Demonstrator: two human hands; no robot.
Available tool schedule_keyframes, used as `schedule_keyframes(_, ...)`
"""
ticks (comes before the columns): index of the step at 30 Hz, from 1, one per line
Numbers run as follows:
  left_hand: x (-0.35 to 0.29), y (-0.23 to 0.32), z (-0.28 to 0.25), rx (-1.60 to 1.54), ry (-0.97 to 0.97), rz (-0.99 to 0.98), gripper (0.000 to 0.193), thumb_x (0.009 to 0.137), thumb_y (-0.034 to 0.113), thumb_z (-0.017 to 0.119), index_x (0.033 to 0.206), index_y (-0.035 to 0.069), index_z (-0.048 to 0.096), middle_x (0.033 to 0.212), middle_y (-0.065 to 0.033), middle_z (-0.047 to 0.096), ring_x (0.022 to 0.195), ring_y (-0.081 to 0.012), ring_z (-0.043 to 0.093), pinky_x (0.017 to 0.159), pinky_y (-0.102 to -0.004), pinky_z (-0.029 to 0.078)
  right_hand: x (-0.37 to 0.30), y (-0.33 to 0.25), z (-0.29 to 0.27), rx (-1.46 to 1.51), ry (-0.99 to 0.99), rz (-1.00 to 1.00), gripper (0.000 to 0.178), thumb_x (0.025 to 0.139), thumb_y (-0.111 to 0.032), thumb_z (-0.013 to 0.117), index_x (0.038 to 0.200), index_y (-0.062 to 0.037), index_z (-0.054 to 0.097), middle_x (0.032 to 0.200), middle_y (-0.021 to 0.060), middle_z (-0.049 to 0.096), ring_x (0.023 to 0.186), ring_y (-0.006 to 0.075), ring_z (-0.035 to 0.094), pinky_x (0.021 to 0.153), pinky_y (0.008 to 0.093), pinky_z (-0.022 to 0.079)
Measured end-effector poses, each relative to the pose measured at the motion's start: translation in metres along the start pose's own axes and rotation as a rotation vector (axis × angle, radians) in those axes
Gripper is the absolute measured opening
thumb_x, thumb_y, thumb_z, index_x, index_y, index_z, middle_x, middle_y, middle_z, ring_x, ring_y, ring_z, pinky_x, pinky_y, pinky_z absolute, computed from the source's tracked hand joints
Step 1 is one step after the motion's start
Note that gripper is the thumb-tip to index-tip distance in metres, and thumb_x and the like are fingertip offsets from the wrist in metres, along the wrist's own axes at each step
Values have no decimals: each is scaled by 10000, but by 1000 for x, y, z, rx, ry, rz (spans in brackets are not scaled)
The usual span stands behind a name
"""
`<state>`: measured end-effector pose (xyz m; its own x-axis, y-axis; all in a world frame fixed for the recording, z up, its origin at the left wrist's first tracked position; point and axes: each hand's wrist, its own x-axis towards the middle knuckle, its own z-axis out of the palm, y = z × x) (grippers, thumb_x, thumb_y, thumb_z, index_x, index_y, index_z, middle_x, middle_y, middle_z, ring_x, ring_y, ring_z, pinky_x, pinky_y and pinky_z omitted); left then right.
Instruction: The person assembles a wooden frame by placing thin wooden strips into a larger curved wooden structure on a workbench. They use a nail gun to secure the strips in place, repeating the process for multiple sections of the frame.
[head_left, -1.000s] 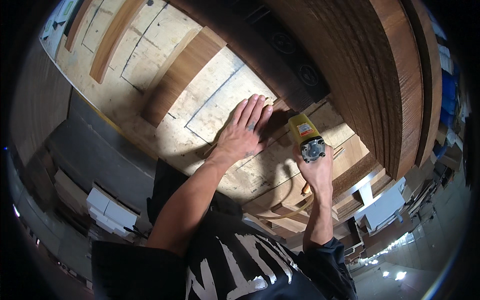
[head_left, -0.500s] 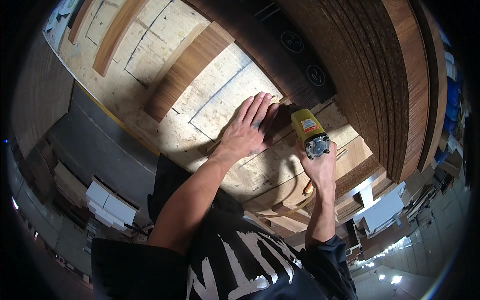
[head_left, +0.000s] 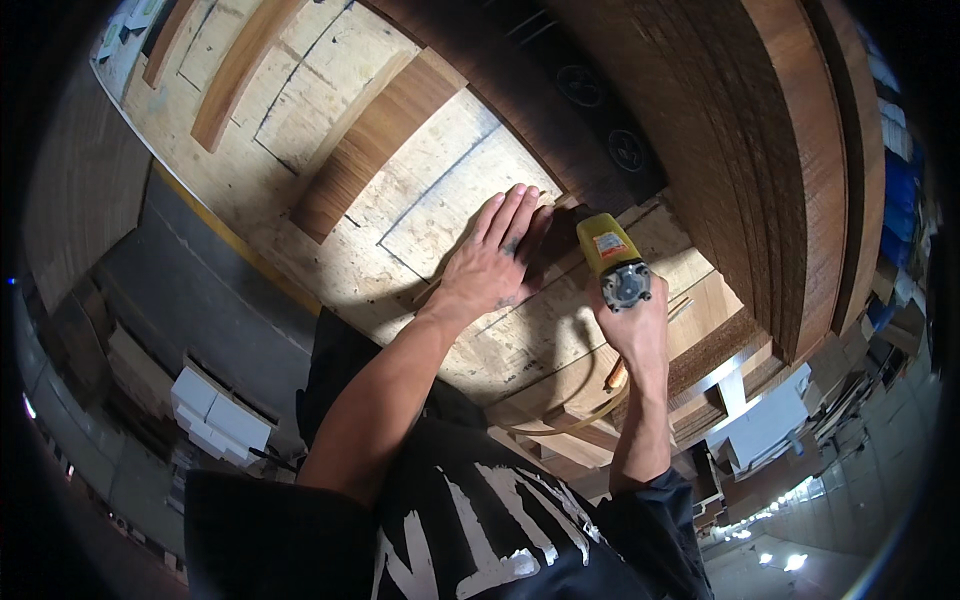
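Note:
My left hand [head_left: 488,262] lies flat with its fingers stretched out, on or just above the pale plywood worktop [head_left: 440,185]. Its fingertips reach toward the lower edge of a dark brown panel [head_left: 455,55], and what lies beneath the palm is mostly hidden. To its right, my right hand [head_left: 634,328] grips a yellow-green nail gun [head_left: 602,240] with a black and grey end cap. The gun's nose, in shadow beside the left fingers, cannot be made out. A thin hose [head_left: 560,432] curves below the right hand.
Brown wood boards [head_left: 375,150] stand across the worktop among dark pencil lines. A tall stack of brown panels [head_left: 740,130] rises on the right. Below the right wrist are an orange-handled tool [head_left: 615,376] and more timber. White boxes [head_left: 215,408] stand at lower left.
The nail gun and my right hand have shifted slightly up and to the left. My left hand stays almost where it was.

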<state>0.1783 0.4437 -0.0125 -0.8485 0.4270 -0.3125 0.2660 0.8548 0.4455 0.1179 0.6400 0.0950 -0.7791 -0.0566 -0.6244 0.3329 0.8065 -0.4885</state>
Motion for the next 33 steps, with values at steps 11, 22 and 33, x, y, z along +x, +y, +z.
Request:
schedule_keyframes(11, -3, -2, -2, -66, 137, 48, 902, 968, 459, 520, 1624, -2, 108, 1687, -266, 119, 1582, -400, 76, 1296, -507, 46, -45, -15, 26, 127, 160, 90, 368, 779, -146, 773, 1075, 62, 703, 866, 293, 717, 881, 436, 728, 772, 449, 571)
schedule_keyframes(22, -11, -104, -57, 12, 275, -24, 867, 969, 481, 605, 1615, 33, 241, 1685, -267, 89, 1570, -396, 76, 1225, -675, -4, -43, -25, 39, 169, 222, 306, 299, 786, -192, 725, 959, 51, 738, 813, 273, 722, 820, 379, 749, 736, 441, 573)
schedule_keyframes(33, 7, -186, -108, 82, 123, -68, 992, 972, 543, 572, 1573, -138, 171, 1670, -322, 104, 1580, -415, 47, 1287, -546, 26, -34, -83, 43, -125, 161, 557, 540, 759, -221, 818, 1200, 70, 709, 994, 238, 766, 863, 294, 767, 800, 410, 616)
